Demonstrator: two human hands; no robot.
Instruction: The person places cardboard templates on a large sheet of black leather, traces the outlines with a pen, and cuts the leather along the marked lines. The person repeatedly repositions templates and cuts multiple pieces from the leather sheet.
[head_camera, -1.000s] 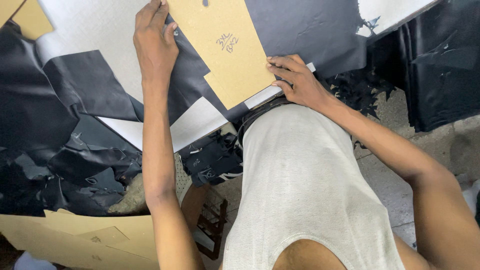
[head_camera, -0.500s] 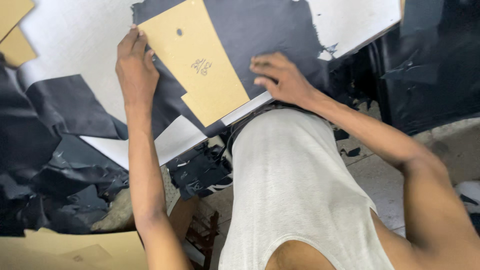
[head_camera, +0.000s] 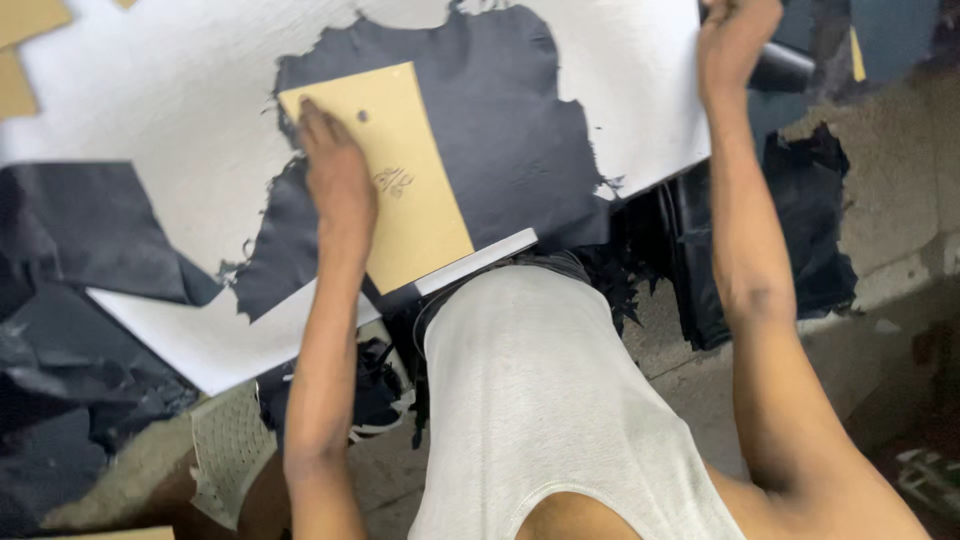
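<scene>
A tan cardboard template (head_camera: 430, 225) with a small hole lies on a ragged dark leather piece (head_camera: 520, 130), which is spread on a white cutting board (head_camera: 150, 150). My left hand (head_camera: 335, 185) presses flat on the template's left half and holds it against the leather. My right hand (head_camera: 738, 40) is stretched far out at the board's right edge, near a dark rolled thing (head_camera: 790, 70). Its fingers run past the top of the frame, so its grip is hidden. My grey vest fills the lower middle of the view.
Dark leather sheets and scraps (head_camera: 90, 220) pile up at the left of the board. More black scraps (head_camera: 800, 230) hang at the right, beside a concrete ledge (head_camera: 900, 170). Tan cardboard pieces (head_camera: 25, 20) lie at the top left corner.
My right hand left the template's near edge and reached to the board's far right edge. The left hand moved from the template's edge onto its face. The view shifted, so the board sits lower.
</scene>
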